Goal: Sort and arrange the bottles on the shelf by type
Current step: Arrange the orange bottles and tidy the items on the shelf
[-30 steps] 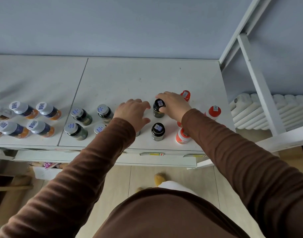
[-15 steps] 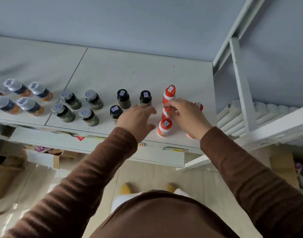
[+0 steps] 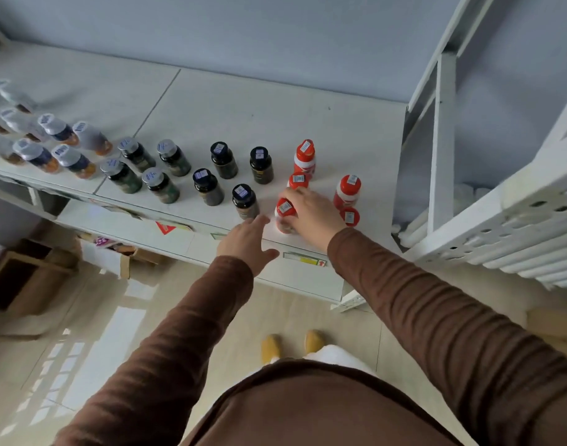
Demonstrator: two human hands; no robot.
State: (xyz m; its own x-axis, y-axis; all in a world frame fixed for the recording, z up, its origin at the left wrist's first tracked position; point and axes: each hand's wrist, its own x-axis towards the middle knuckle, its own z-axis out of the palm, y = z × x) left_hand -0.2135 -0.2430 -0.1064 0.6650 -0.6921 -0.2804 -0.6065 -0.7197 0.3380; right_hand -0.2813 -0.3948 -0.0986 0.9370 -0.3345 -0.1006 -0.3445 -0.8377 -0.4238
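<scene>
We see our right hand (image 3: pixel 311 210) curled around a red-capped bottle (image 3: pixel 285 214) at the front edge of the shelf (image 3: pixel 275 117), fingers wrapped on its white body. It stands upright, with a small barcode sticker on its red cap. Our left hand (image 3: pixel 248 243) hangs just off the shelf's front edge, fingers spread and gripping nothing, its fingertips near the closest black-capped bottle (image 3: pixel 244 201).

We count five red-capped bottles at the right end: three in a line running back from the held one, two more just to the right, one of them partly hidden behind our right wrist. Left of them stand four black-capped dark bottles in two rows of two. Next come four silver-capped dark green bottles (image 3: pixel 147 169), also two by two. At the far left is a cluster of silver-capped bottles with amber contents (image 3: pixel 60 146); they blur toward the frame edge, so we cannot count them exactly.
</scene>
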